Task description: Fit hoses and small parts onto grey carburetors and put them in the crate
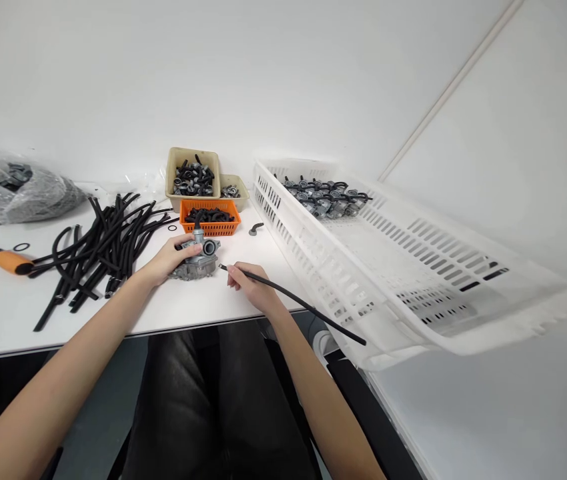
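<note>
My left hand [167, 259] is closed around a grey metal carburetor [198, 263], which rests on the white table with a black elbow piece on its top. Between the fingers of my right hand [249, 283] I pinch a long black rubber hose [303, 303]. A small metal clip [222, 267] sits at the hose's near-carburetor end, a short gap away from the carburetor's side. The hose's other end trails down to the right, in front of the crate. Part of the carburetor is hidden behind my left fingers.
Many black hoses [108, 247] lie heaped on the left, beside an orange-handled tool [12, 262] and a plastic bag [28, 190]. Behind stand an orange basket [233, 225] and beige bins [171, 177] of small parts. A white crate [388, 287] with carburetors [331, 198] occupies the right. One loose elbow [256, 229] lies nearby.
</note>
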Available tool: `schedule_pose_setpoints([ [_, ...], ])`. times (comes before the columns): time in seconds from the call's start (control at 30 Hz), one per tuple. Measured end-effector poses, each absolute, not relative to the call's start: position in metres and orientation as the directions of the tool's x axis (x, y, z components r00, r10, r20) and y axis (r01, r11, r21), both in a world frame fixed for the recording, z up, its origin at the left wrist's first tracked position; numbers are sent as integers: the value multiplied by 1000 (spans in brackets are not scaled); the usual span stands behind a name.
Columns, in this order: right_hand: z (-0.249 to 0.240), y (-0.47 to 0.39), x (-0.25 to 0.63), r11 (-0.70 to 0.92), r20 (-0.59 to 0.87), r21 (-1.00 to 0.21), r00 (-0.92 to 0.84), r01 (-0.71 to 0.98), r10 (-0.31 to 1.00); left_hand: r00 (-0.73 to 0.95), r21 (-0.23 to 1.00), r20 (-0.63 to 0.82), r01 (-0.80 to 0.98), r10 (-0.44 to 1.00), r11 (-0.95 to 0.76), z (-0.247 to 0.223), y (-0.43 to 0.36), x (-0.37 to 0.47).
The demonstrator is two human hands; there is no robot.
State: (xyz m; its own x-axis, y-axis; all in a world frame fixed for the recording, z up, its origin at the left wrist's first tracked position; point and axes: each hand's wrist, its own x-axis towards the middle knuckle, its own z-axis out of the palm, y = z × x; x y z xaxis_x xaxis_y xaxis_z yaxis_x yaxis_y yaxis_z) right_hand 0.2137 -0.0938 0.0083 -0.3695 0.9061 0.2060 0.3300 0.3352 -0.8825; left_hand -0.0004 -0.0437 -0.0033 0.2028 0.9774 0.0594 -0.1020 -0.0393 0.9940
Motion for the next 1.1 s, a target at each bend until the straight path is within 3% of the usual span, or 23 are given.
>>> schedule_pose_setpoints([
  [0.23, 10, -96, 213, 390, 170, -822, -475, 415, 863, 217, 993, 42, -117, 975, -17, 0, -46, 0],
  [1.1, 12, -97, 212, 445, 143, -752, -539, 487, 830, 196, 995, 84, -77, 977, -70, -5, -43, -1],
])
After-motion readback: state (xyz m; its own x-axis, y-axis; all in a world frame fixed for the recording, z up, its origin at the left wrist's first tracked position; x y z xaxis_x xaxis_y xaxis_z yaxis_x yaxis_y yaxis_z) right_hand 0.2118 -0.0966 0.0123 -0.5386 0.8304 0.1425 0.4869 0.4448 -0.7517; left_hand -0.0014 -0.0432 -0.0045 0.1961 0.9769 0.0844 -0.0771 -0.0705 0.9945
